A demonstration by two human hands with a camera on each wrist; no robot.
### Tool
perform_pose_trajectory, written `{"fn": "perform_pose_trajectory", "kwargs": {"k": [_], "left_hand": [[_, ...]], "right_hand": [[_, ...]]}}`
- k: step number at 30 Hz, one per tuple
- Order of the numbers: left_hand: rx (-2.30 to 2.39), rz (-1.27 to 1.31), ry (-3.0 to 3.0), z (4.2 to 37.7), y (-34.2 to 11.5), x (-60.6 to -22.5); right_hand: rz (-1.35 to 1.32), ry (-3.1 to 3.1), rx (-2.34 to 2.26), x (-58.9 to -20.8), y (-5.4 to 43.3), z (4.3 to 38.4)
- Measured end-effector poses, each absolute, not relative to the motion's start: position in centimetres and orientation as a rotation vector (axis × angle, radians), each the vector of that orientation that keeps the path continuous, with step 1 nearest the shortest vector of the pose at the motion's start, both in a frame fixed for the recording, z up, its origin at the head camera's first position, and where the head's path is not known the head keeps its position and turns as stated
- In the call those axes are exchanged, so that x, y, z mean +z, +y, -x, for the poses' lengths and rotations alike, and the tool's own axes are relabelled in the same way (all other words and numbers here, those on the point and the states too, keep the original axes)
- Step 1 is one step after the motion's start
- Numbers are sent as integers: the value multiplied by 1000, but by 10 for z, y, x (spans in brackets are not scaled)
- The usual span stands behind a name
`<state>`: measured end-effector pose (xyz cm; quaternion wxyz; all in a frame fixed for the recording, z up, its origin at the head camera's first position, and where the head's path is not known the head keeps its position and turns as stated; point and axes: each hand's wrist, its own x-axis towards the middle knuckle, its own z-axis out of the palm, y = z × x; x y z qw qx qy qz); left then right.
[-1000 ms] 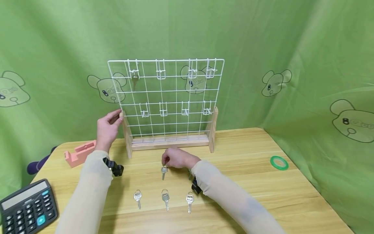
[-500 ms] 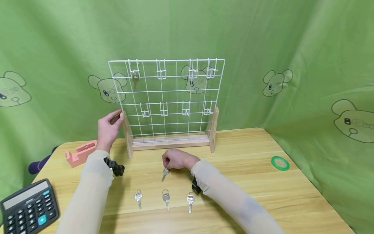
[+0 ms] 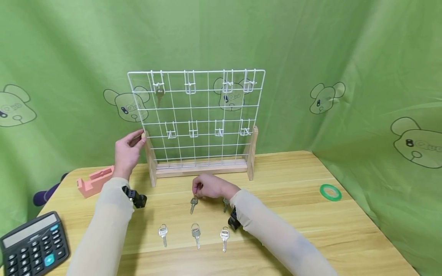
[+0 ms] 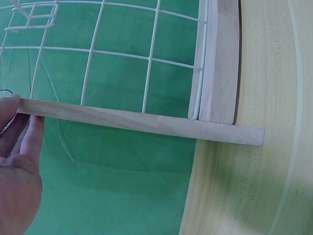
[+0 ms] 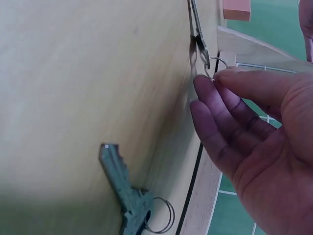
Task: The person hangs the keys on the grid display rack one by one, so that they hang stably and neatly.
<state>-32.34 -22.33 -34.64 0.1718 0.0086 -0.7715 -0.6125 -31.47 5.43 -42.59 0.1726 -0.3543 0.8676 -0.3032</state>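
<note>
My right hand [image 3: 211, 185] pinches the ring of a key [image 3: 193, 205] between thumb and fingertips, low over the table. In the right wrist view this key [image 5: 199, 36] points away from the fingers, its ring [image 5: 218, 60] at the thumb tip. A second key [image 5: 134, 208] lies near that hand, partly behind the wrist in the head view. My left hand [image 3: 127, 153] grips the top of the rack's left wooden upright [image 4: 122, 120], thumb on one side and fingers on the other. The white wire grid rack [image 3: 199, 107] stands upright; one key [image 3: 159, 94] hangs on its upper left hook.
Three keys, a left one [image 3: 163, 234], a middle one [image 3: 196, 235] and a right one [image 3: 225, 238], lie in a row nearer the front. A pink tape dispenser [image 3: 96, 181] and a calculator [image 3: 34, 243] are at left. Green tape [image 3: 330, 192] lies at right.
The key in my right hand has swung slightly and its hand shifted a little to the right. A key beside the right wrist shows more now. The left hand stays on the upright.
</note>
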Motion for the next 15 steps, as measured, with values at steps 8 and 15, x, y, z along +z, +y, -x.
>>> {"fn": "perform_pose_trajectory", "kwargs": {"k": [8, 15], "left_hand": [[-1744, -35, -2197, 322, -224, -346], [-1745, -28, -2189, 322, -224, -346]], "right_hand": [[987, 2475, -995, -422, 63, 312], [960, 2449, -1130, -411, 69, 308]]}}
